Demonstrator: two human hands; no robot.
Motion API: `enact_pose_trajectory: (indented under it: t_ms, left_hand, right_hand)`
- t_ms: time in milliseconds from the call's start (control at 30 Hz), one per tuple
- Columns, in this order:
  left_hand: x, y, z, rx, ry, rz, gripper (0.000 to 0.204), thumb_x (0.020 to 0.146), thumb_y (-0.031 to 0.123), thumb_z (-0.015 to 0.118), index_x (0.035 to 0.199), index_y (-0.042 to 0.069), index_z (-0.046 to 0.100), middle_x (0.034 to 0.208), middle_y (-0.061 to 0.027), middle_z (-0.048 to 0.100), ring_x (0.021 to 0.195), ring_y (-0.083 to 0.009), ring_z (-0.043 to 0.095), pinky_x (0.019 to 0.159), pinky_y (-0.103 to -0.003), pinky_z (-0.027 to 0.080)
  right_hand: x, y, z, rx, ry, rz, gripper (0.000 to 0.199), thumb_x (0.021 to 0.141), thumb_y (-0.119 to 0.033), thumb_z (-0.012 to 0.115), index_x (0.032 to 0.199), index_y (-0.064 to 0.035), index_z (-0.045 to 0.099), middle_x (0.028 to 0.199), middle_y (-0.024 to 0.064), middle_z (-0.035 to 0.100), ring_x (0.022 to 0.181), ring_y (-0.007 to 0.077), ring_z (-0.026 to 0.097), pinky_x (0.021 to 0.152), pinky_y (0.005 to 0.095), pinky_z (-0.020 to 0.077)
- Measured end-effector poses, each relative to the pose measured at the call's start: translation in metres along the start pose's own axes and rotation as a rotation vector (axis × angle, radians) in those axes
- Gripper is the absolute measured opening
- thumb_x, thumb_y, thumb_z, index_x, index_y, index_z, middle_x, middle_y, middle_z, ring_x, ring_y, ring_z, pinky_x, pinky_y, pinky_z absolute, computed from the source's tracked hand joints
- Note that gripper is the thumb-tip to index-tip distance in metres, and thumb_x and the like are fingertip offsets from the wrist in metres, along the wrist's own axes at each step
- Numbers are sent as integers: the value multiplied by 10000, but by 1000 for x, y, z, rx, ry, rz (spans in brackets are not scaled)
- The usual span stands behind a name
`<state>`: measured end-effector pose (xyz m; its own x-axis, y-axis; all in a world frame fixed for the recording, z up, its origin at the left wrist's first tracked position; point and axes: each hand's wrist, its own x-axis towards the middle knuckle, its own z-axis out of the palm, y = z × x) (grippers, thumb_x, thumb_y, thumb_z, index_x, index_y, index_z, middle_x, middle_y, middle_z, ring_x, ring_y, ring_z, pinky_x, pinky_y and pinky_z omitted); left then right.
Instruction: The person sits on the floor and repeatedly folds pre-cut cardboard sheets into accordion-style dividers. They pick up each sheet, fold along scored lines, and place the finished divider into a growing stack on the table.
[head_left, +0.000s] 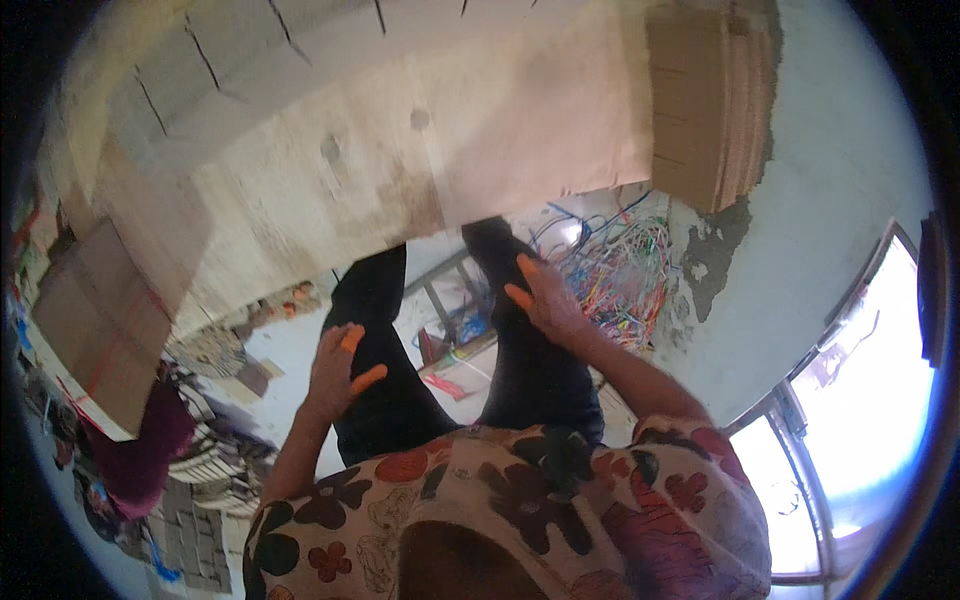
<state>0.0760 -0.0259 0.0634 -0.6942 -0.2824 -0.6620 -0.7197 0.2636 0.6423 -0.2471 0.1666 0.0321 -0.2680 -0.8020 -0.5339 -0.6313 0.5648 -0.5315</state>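
My left hand (334, 372) is over my left thigh. It holds nothing, and its thumb and finger are spread apart. My right hand (548, 302) is at my right thigh, also holding nothing, with its fingers apart. Orange coverings sit on the thumb and a finger of each hand. Both hands are nearest to my black trousers (540, 385). Whether they rest on the cloth or hover just above it, I cannot tell. Beyond my knees stands a pale wooden work table (290, 215) with a row of thin dark nail-like lines toward its far side.
A flat cardboard sheet (560, 120) lies on the table, beside a cardboard stack (700, 110) at the far right. Tangled coloured wires (625, 275) heap on the floor below. A cardboard box (105, 320) and dark red cloth (150, 450) are at left; a bright window (860, 390) is at right.
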Motion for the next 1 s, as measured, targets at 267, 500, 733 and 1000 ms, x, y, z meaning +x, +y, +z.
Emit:
enact_pose_trajectory:
  t_ms: [267,500,733,1000]
  left_hand:
    - [9,2,8,-19,127,52,606,709,294,744,1195,27,499,1127,-177,537,1044,-379,498,924,-458,390]
    - [5,-1,18,13,267,134,629,663,282,783,1151,-17,522,1074,-196,583,1012,-354,556,929,-470,398]
    - [15,-2,11,60,351,196,682,662,322,782,1170,-36,500,1045,-194,605,995,-338,574,914,-479,405]
    - [31,-14,8,290,279,365,587,726,400,731,1050,-47,533,940,-176,643,954,-296,595,944,-437,384]
  right_hand:
    - [-7,44,184,-174,-1036,-242,586,695,-262,736,1160,-15,479,1076,197,596,1012,343,575,818,474,455]
    - [-60,81,272,24,-1601,-260,757,540,-287,822,1150,35,508,1133,212,573,1053,355,557,862,435,444]
    - [-11,107,203,39,-1449,-400,399,673,-285,737,889,23,604,845,182,615,797,319,594,689,430,470]
    - [41,119,211,146,-1168,-730,286,756,-291,636,873,-30,638,846,186,613,782,361,593,705,471,463]
